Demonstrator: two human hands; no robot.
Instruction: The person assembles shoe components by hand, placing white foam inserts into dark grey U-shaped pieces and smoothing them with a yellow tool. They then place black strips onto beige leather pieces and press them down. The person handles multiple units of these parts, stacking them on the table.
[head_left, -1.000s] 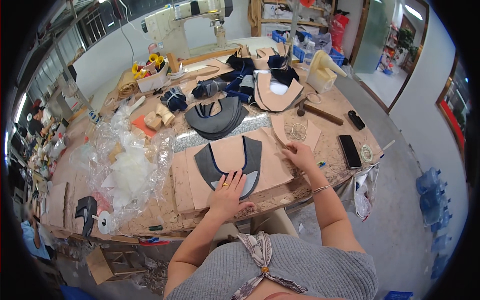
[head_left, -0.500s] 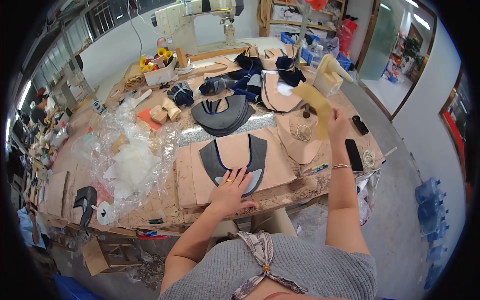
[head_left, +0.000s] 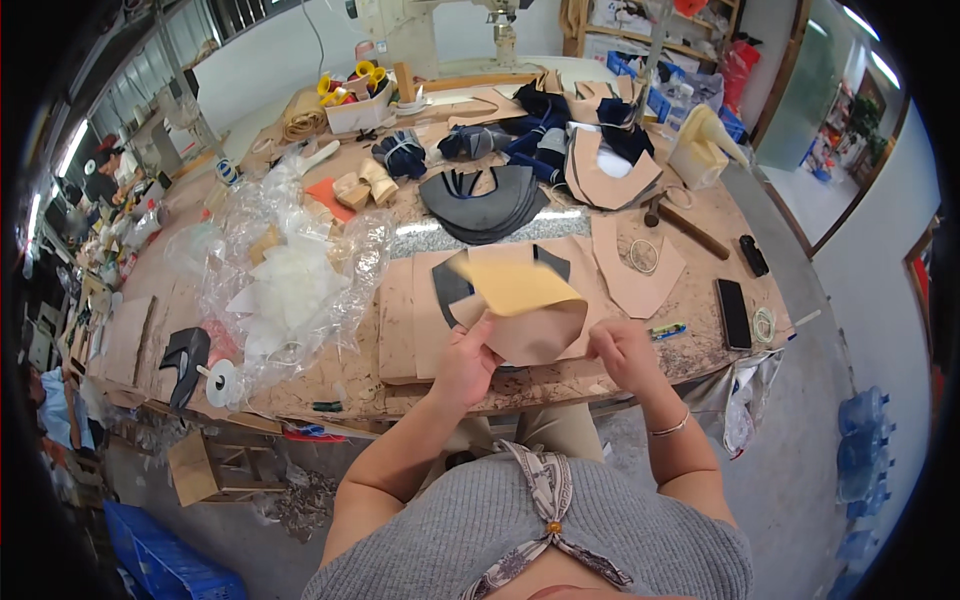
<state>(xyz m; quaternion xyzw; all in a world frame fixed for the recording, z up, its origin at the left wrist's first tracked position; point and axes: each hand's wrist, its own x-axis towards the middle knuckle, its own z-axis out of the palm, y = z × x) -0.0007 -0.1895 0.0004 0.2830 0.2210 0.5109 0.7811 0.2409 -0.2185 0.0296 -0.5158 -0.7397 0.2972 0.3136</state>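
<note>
A tan, U-shaped sheet piece [head_left: 540, 330], yellow on one face, curls in the air above the table's near middle. My left hand [head_left: 468, 362] grips its left end between thumb and fingers. My right hand [head_left: 625, 355] is closed just beyond the piece's right edge; what its fingers hold, if anything, is hidden. Below lies a dark grey U-shaped fabric piece [head_left: 447, 290] with navy edging, mostly covered by the tan one. It rests on flat tan sheets [head_left: 400, 335]. Farther back sits a fanned stack of similar grey pieces [head_left: 480, 205].
Crumpled clear plastic [head_left: 300, 290] with white pieces spreads at the left, beside a black tape dispenser [head_left: 185, 365]. At the right lie a hammer [head_left: 692, 232], a black phone [head_left: 733, 313] and a pen [head_left: 668, 330]. Navy bundles [head_left: 400, 155] and a sewing machine [head_left: 505, 40] stand behind.
My right hand has come down and left from the far right, bringing the tan piece over the grey one. My left hand has lifted off the grey piece and now grips the tan piece.
</note>
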